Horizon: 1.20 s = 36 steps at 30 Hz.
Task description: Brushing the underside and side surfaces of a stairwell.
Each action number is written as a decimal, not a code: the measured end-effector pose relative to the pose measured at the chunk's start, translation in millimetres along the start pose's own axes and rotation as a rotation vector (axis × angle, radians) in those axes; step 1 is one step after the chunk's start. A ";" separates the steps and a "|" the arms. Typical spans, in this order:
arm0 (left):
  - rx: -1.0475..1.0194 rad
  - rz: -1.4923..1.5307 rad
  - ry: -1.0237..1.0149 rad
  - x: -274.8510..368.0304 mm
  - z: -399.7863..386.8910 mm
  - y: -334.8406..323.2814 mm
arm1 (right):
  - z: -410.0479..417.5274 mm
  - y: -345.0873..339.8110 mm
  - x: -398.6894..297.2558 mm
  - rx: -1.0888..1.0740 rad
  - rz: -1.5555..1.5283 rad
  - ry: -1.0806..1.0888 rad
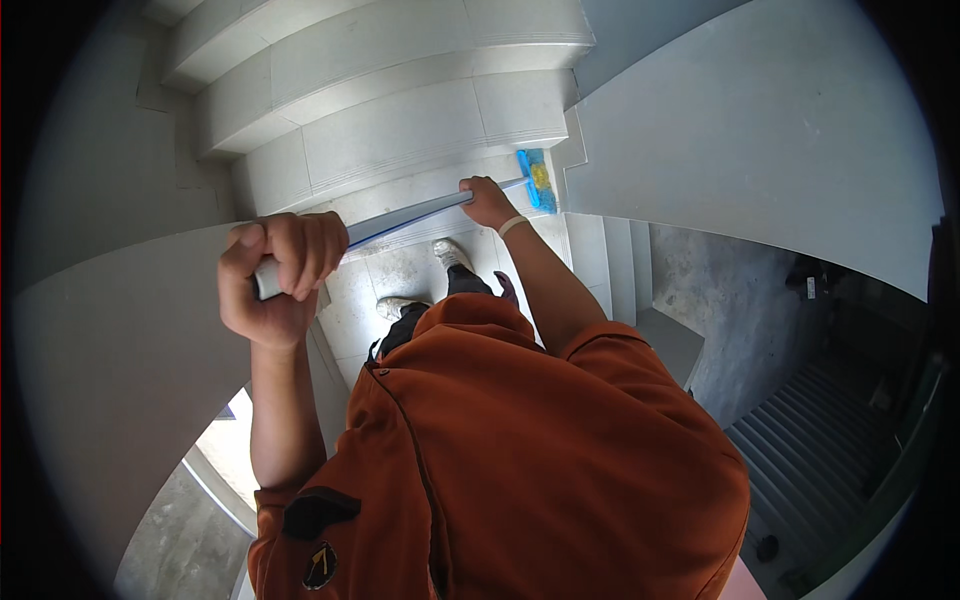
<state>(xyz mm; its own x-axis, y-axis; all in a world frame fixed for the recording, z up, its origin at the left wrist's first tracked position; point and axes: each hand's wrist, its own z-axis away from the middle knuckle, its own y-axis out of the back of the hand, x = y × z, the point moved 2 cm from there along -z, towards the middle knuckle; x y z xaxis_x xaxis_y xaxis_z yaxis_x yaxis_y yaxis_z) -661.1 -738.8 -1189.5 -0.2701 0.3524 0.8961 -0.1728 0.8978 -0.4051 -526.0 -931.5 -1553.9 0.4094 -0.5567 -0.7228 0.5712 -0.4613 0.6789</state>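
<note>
A broom with a blue head and blue and yellow bristles (538, 180) lies against the right end of a tiled stair step (427, 196), close to the side wall. Its pale handle (409, 215) runs leftward and up towards me. My left hand (281, 274) is closed around the capped top end of the handle. Lower down the handle, nearer the broom head, my right hand (487, 202) grips it, a pale band on the wrist. Both of my shoes (452, 255) stand on the tiles below the broom.
More pale tiled steps (375, 45) rise ahead. A curved wall (750, 142) borders the stairs on the right, and another wall (150, 322) is on the left. Further steps (619, 262) go down at the right, beside a lower grey floor area (720, 315).
</note>
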 end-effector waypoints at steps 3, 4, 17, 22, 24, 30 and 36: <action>-0.083 0.049 -0.047 34.0 2.5 3.5 | 8.0 20.6 -19.7 -0.016 0.006 0.042; -0.060 0.062 -0.026 31.6 3.5 2.5 | 9.3 25.1 -15.2 -0.018 0.050 -0.012; -0.005 0.009 0.022 12.0 14.8 -16.0 | 19.1 7.2 -6.4 0.037 -0.022 0.100; -0.143 0.012 -0.038 17.2 15.3 -24.0 | 26.9 40.9 -21.5 0.093 -0.008 -0.045; -0.084 0.043 0.005 10.5 9.7 -21.5 | 19.1 31.0 -17.7 0.089 -0.023 -0.002; -0.225 -0.064 -0.057 56.9 10.2 -36.9 | 33.6 52.1 -61.7 0.001 -0.066 0.018; -0.070 -0.140 -0.023 19.5 20.1 -22.5 | 20.3 -6.5 -12.1 0.088 -0.133 0.129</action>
<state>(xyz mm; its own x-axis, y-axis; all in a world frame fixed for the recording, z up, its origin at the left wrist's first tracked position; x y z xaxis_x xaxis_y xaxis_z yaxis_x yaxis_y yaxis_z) -681.6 -757.5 -1166.5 -0.2696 0.2173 0.9381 -0.1436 0.9542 -0.2623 -549.0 -935.8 -1547.0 0.4251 -0.3962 -0.8139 0.5647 -0.5866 0.5805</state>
